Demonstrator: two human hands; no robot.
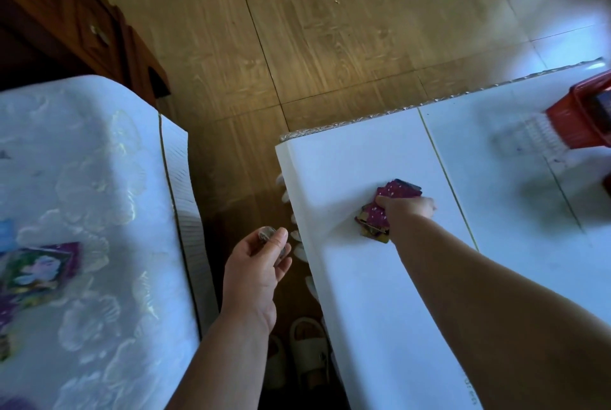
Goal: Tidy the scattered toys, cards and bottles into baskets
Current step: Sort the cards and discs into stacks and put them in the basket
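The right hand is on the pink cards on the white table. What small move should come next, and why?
Probably lift the cards and carry them right, toward the red basket. The right hand grips the stack on the white table, and the basket stands apart, at the table's far right. The left hand holds a small round thing.

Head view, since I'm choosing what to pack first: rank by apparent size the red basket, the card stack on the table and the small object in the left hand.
1. red basket, though cut off by the frame and farther away.
2. card stack, partly under the right hand.
3. small object.
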